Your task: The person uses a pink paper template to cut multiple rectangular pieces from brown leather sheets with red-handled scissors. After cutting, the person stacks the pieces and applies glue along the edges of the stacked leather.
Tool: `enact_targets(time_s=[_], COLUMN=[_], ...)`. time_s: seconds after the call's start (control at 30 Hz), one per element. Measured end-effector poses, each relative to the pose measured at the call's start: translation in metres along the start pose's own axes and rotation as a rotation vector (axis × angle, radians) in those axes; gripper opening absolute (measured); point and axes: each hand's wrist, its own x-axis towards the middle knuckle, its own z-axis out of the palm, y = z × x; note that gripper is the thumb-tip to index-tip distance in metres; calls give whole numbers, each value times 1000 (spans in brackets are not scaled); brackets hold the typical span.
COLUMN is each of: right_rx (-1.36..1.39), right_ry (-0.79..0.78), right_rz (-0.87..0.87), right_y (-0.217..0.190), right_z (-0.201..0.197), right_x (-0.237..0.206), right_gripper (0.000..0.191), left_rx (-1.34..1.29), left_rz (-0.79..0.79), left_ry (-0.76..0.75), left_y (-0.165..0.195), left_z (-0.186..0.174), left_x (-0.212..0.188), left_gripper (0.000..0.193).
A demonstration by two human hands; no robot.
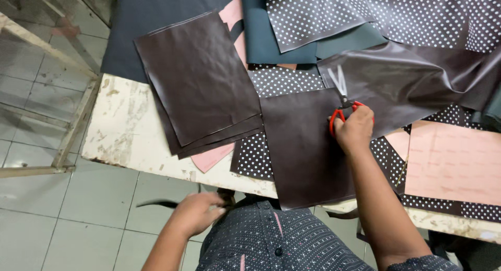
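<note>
My right hand (355,129) grips red-handled scissors (342,101), blades open and pointing away over a large dark brown sheet of leatherette (407,80). A cut rectangle of the same brown material (305,145) lies in front of me, hanging over the table's near edge. My left hand (195,212) is below the table edge at my waist, closed on a thin dark strip (156,203) that sticks out to the left. A stack of cut brown rectangles (201,78) lies at the left of the table.
The worn white table (125,130) holds polka-dot dark fabric (365,12), teal sheet (266,36) and pink paper patterns (454,161). A wooden frame (73,125) stands left over a tiled floor (78,219).
</note>
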Motion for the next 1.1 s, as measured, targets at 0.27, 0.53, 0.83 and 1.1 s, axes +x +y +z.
enact_targets(time_s=[0.27, 0.53, 0.83, 1.1], right_rx=[680, 1277, 787, 335], right_ry=[-559, -736, -183, -471], right_rz=[267, -397, -299, 75], right_y=[-45, -162, -200, -108], right_z=[-77, -171, -31, 18], right_x=[-2, 21, 132, -5], right_gripper=[44, 50, 47, 48], left_rx=[-291, -1053, -1311, -1173], left_rz=[182, 583, 72, 271], left_ry=[236, -74, 556, 688], left_y=[60, 56, 27, -15], left_z=[-16, -29, -114, -122], left_x=[33, 63, 109, 140], left_gripper=[68, 89, 38, 33])
